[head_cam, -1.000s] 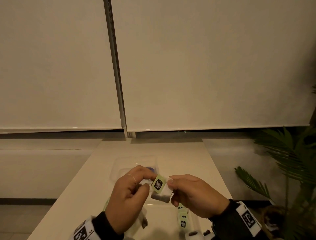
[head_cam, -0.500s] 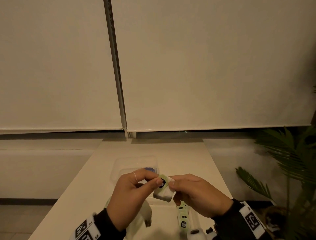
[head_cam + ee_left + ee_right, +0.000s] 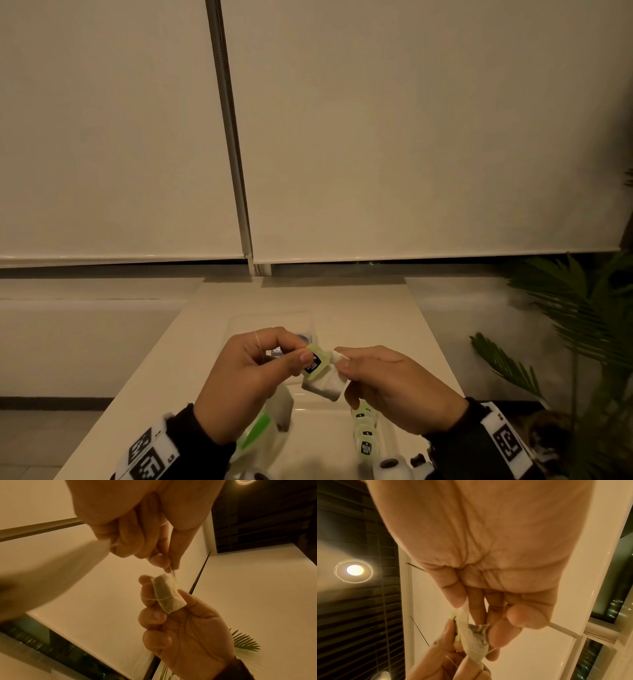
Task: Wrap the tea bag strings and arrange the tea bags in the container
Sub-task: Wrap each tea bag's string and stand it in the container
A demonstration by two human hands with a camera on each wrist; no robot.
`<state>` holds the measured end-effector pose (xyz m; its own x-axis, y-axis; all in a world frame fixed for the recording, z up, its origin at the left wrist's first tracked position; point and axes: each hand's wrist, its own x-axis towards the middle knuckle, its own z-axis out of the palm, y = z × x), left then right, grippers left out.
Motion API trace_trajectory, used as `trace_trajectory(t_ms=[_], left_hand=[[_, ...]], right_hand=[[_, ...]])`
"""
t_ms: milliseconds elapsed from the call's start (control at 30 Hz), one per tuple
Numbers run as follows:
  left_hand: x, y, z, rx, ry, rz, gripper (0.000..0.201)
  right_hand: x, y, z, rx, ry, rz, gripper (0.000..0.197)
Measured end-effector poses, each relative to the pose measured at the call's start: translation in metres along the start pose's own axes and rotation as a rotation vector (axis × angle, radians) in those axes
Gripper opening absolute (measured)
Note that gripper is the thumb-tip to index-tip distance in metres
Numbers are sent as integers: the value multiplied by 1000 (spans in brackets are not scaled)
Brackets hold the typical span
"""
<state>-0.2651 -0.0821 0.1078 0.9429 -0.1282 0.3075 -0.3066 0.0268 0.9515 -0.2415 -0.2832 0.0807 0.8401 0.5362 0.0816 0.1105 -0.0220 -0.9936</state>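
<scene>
While the right hand [image 3: 387,383] pinches the small white paper tea bag [image 3: 325,382] and the left hand [image 3: 246,373] pinches its green tag [image 3: 317,361], slackened tension could unwind the thin white string [image 3: 167,598].

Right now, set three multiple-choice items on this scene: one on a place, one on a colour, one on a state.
1. Where is the white paper tea bag?
A. between both hands
B. in the clear plastic container
C. on the floor
2. What colour is its square paper tag?
A. red
B. light green
C. blue
3. What is the thin white string doing?
A. hanging loose
B. cut off
C. looped round the bag

Key: 1 A, the left hand and right hand pinch it; 2 B, head view shows green; 3 C, left wrist view shows loops.
</scene>
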Motion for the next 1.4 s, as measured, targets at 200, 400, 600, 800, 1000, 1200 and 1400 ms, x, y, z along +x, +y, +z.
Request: trace_trajectory(t_ms=[200, 400, 600, 800, 1000, 1200, 1400], left_hand=[[-1, 3, 8, -30, -33, -2, 10], [-3, -1, 6, 70, 1, 41, 9], [1, -12, 3, 131, 4, 93, 11], [-2, -25, 1, 279, 70, 158, 15], [-3, -19, 12, 98, 104, 23, 9], [2, -25, 13, -165, 90, -254, 18], [1, -32, 17, -292, 66, -328, 12]], right_hand=[[0, -8, 9, 13, -42, -20, 32], [2, 1, 6, 26, -38, 26, 54], [2, -1, 7, 45, -18, 7, 38], [1, -1, 8, -26, -6, 13, 45], [-1, -5, 15, -124, 66, -53, 34], [-1, -4, 17, -171, 83, -61, 35], [2, 0, 12, -230, 86, -40, 36]])
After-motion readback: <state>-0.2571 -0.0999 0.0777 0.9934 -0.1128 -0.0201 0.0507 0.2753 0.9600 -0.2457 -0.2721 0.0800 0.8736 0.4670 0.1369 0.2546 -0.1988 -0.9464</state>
